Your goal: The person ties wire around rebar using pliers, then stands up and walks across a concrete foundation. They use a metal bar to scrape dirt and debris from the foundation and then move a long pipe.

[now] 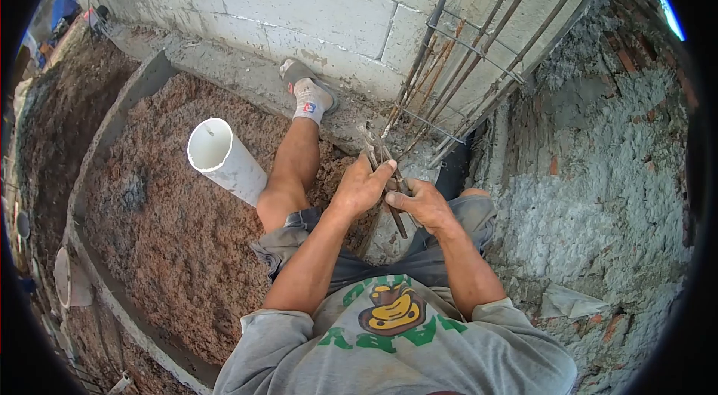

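Wearing, nearest the camera, a gray T-shirt (486,346) with green lettering and a yellow-and-brown print. Spreading the knees apart in dark shorts (473,212). Gripping a pincer-like metal tool (372,144) with the left hand (360,187), curling the fingers around its upper part and laying the thumb across it. Closing the right hand (424,204) on the lower part of the same tool, pressing the thumb inward, just beside the left hand. Hiding some fingertips behind the tool; not revealing their exact contact. Holding the tool above the gap between the legs, near the foot of a rebar cage (482,53), without clearly showing any contact with the bars. Placing the left foot, in a gray-and-white sock (309,100), beside a pale block wall (307,6). Showing, just beside the left knee, a white pipe (243,174) with its open end up, over reddish-brown soil (164,245). Bordering that soil with a narrow concrete edge (93,144). Exposing rough gray mortar (561,208) on the right.
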Available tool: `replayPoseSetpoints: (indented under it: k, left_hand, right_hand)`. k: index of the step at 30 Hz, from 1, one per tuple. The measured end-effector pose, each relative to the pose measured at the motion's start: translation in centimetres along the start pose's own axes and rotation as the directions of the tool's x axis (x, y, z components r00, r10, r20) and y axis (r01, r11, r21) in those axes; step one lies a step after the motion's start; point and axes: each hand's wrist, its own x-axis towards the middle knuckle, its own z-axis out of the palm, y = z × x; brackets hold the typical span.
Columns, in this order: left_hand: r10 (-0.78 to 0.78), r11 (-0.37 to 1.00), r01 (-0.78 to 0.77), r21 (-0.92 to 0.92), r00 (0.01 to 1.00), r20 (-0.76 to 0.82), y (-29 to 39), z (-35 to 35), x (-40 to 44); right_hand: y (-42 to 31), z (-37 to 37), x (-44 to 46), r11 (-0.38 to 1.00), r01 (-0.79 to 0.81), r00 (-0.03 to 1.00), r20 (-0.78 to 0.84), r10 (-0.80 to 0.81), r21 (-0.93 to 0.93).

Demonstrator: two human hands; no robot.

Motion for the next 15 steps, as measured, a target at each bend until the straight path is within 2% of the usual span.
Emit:
replayPoseSetpoints:
  k: [1, 2, 3, 4, 5, 6, 7, 8, 10, 11, 14, 15]
  left_hand:
    - [0.160, 0.981, -0.153, 0.116, 0.986, -0.046, 0.0, 0.3, 0.2]
    - [0.171, 0.979, -0.165, 0.117, 0.985, -0.041, 0.2, 0.6, 0.2]
    - [0.170, 0.982, -0.165, 0.091, 0.984, -0.054, 0.4, 1.0, 0.1]
    - [0.164, 0.985, -0.160, 0.064, 0.984, -0.066, 0.7, 1.2, -0.2]
    - [0.317, 0.909, -0.268, 0.318, 0.941, -0.115, 0.5, 1.2, -0.1]
    - [0.326, 0.907, -0.278, 0.318, 0.939, -0.109, 0.7, 1.2, -0.2]
    - [0.311, 0.873, -0.229, 0.431, 0.941, -0.129, 1.6, 1.2, -0.8]
    - [0.299, 0.825, -0.175, 0.537, 0.942, -0.152, 2.2, 1.2, -1.4]
    - [0.369, 0.782, -0.238, 0.576, 0.921, -0.121, 2.6, 1.3, -2.1]
    - [0.417, 0.787, -0.291, 0.544, 0.900, -0.122, 3.0, 1.4, -2.5]
    - [0.487, 0.782, -0.366, 0.505, 0.864, -0.128, 4.7, 1.5, -3.4]
    - [0.514, 0.755, -0.354, 0.553, 0.842, -0.162, 5.1, 1.4, -3.6]
  right_hand:
    - [-1.1, -0.1, -0.3, 1.000, 0.007, 0.999, -0.043, -0.006, 0.020]
    - [-1.8, -0.3, -0.4, 0.999, 0.017, 0.996, -0.086, -0.014, 0.040]
    - [-1.8, -0.6, -0.2, 0.997, -0.006, 0.987, -0.161, -0.007, -0.083]
    - [-1.3, -0.4, -0.2, 0.997, -0.006, 0.986, -0.169, -0.008, -0.080]
    - [-0.7, -0.1, -0.1, 0.998, 0.017, 0.973, -0.229, -0.031, -0.062]
    - [-0.6, 0.2, 0.1, 0.998, 0.044, 0.955, -0.291, -0.056, -0.047]
    - [-2.0, 0.5, -0.7, 0.988, 0.030, 0.945, -0.316, -0.078, -0.155]
    - [-1.7, 0.9, -0.5, 0.987, 0.030, 0.942, -0.326, -0.080, -0.155]
    - [-1.2, 1.7, -0.1, 0.970, 0.241, 0.872, -0.446, -0.203, 0.031]
    - [-1.8, 1.8, -0.4, 0.959, 0.257, 0.875, -0.449, -0.178, 0.122]
    - [-3.1, 1.5, -0.3, 0.916, 0.366, 0.841, -0.479, -0.250, 0.165]
    - [-3.6, 1.5, -0.2, 0.909, 0.411, 0.796, -0.515, -0.317, 0.075]
